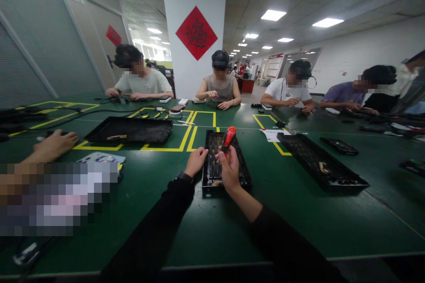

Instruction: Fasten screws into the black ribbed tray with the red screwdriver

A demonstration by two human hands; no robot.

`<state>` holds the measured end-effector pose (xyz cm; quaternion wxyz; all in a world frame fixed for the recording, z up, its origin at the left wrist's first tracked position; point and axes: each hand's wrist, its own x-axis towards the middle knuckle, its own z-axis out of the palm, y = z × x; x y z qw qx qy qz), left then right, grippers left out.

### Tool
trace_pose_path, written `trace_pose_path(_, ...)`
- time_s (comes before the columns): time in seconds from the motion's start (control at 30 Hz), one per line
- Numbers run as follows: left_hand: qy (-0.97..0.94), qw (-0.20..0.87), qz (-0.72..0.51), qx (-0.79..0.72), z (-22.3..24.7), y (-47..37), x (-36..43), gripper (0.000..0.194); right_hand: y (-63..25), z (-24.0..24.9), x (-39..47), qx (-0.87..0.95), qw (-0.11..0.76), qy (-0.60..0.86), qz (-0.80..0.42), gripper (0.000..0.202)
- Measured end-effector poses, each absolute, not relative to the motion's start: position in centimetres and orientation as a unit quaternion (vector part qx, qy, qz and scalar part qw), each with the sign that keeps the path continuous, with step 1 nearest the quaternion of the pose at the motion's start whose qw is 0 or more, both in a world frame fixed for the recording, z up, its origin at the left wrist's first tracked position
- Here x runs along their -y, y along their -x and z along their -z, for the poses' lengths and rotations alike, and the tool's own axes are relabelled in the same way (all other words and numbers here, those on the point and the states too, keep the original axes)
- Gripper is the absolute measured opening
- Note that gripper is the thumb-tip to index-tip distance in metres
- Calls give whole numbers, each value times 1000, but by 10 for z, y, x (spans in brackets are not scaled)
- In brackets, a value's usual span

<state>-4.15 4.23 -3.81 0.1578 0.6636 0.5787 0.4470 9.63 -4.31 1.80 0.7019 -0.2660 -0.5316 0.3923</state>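
Note:
In front of me on the green table lies a shallow black tray (pixel 245 176) with small parts and a pale piece inside. My left hand (pixel 196 162) is closed on the tray's left edge, fingers curled against the rim. Above the tray, my right hand (pixel 229 170) is wrapped round a screwdriver (pixel 229 136) with a red and black handle. The handle's rounded end points up and away from me. Its shaft and tip are hidden by my hand.
Another black tray (pixel 133 130) lies at the left and a third (pixel 320 159) at the right, beside a small black part (pixel 339 146). Black cables (pixel 99 110) run across the left side. A neighbour's hand (pixel 56 141) rests at far left; several people sit opposite.

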Motion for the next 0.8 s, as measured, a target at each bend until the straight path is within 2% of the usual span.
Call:
trace_pose_path(0.13, -664, 154, -443, -582, 38, 42, -43, 36, -96, -19, 43, 542, 699, 271, -380, 28)
trace_pose_path(0.3, -665, 157, -447, -577, 40, 42, -43, 37, -95, -19, 43, 517, 703, 239, -425, 42)
trace_pose_path(0.53, -658, 163, -454, -578, 39, 41, -42, 37, -96, -19, 48, 530, 686, 254, -429, 32)
trace_pose_path(0.8, -660, 163, -453, -577, 38, 42, -42, 36, -95, -17, 42, 536, 696, 290, -379, 37)
